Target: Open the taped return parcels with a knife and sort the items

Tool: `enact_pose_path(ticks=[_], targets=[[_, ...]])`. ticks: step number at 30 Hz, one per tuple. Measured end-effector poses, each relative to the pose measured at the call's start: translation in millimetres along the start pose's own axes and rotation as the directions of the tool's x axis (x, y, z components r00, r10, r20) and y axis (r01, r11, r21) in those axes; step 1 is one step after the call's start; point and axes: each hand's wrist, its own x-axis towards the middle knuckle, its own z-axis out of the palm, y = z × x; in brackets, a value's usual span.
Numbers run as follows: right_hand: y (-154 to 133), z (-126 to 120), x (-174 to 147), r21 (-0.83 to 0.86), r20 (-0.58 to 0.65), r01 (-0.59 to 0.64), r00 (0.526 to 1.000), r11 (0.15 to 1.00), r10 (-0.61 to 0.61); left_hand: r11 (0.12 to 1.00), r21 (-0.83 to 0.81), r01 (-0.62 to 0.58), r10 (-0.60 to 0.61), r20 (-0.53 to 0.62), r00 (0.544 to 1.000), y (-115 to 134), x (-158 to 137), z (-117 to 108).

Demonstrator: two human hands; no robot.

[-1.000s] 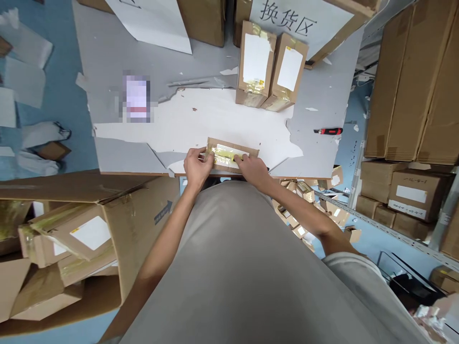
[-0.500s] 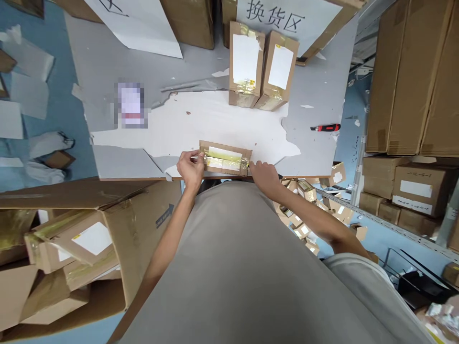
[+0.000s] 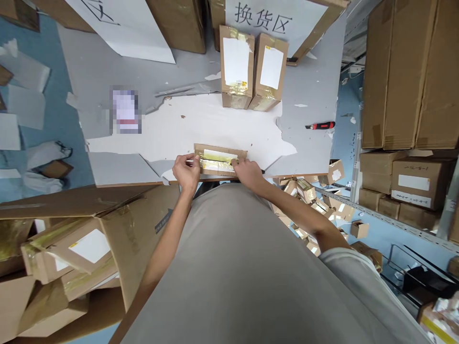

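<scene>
A small cardboard box (image 3: 220, 155) lies at the front edge of the table, wrapped in shiny yellowish tape over white labels. My left hand (image 3: 187, 173) grips its left end, thumb on top. Over the box's right half is my right hand (image 3: 248, 174), its fingers closed around a slim tool that looks like a box cutter (image 3: 263, 171). Only the tool's dark rear end and a bit of yellow near the fingertips show; the blade is hidden. A dark line runs along the tape to the left of this hand.
Two taped boxes (image 3: 236, 67) stand toward the back of the table (image 3: 304, 95). A red and black utility knife (image 3: 322, 125) lies at the right. Lower left, a large open carton (image 3: 139, 239) holds several boxes. Stacked cartons (image 3: 405, 71) fill a rack on the right.
My right hand has slid left along the box top, from its right end to over its right half, with the tool. My left hand keeps its hold. The view has shifted slightly.
</scene>
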Motion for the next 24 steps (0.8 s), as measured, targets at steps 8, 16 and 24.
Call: enact_pose_path(ticks=[8,16,24], targets=[[29,-8,-45,-0.055,0.115,-0.155,0.98,0.986,0.16,0.998,0.037,0.046,-0.047,0.01,0.999,2,2,1],[43,-5,-32,-0.048,0.112,-0.082,0.99,0.995,0.087,0.999,0.027,0.025,-0.025,-0.002,1.0,4,3,2],[66,1,-60,0.0,0.03,-0.078,0.997,0.997,0.078,0.999,0.034,-0.004,0.005,-0.023,1.0,0,2,0]])
